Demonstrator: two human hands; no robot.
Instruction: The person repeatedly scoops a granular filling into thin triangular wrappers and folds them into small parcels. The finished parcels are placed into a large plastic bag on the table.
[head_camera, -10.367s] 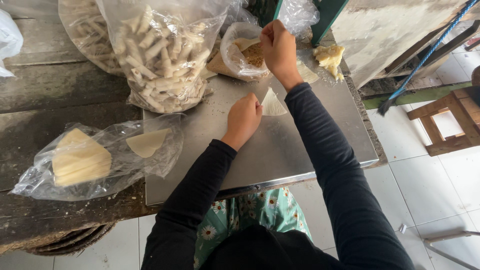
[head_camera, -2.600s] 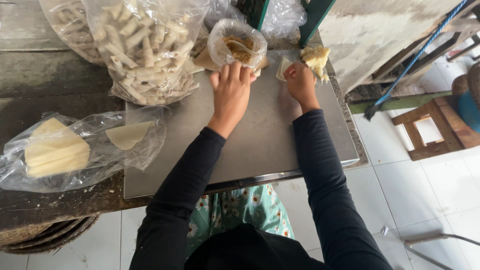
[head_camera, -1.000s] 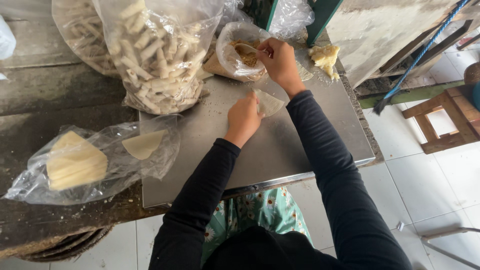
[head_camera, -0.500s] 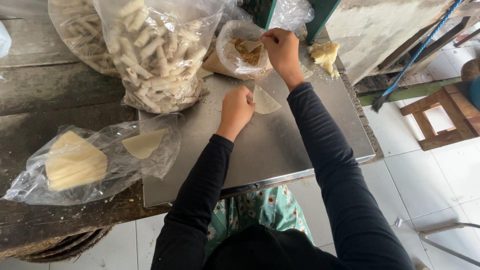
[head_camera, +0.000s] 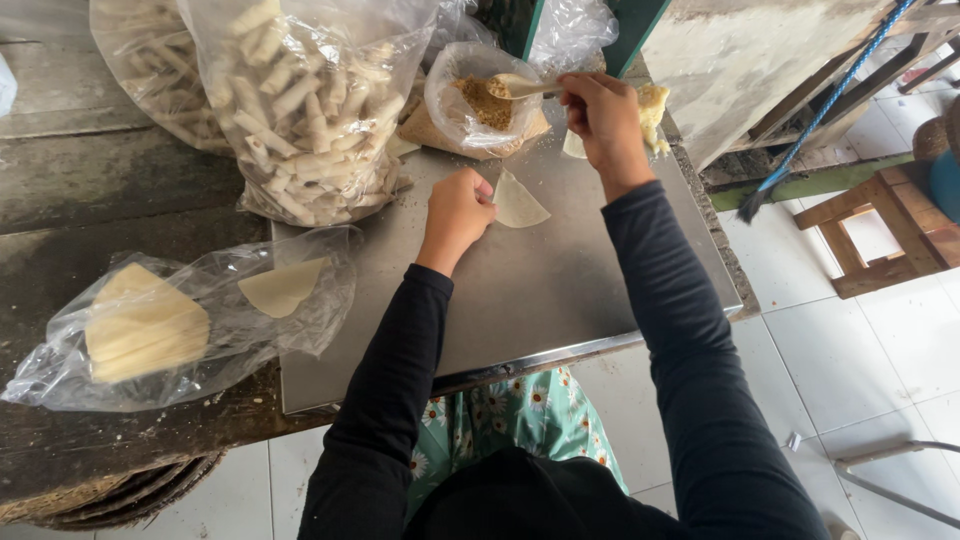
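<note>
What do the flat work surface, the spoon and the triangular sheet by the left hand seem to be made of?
Work surface: likely sheet metal, dull grey, with a bright folded front edge.
Spoon: looks like wood, pale tan and matte; plastic is possible.
Triangular sheet: apparently thin dough wrapper, cream, matte and limp, lying flat under the left hand fingers.

1. The left hand pins a pale wrapper flat on the metal sheet.
2. The right hand grips a spoon over the bag of brown filling.
3. A big bag of finished rolls stands behind.
4. A bag of stacked wrappers lies left, on the wooden table.
</note>
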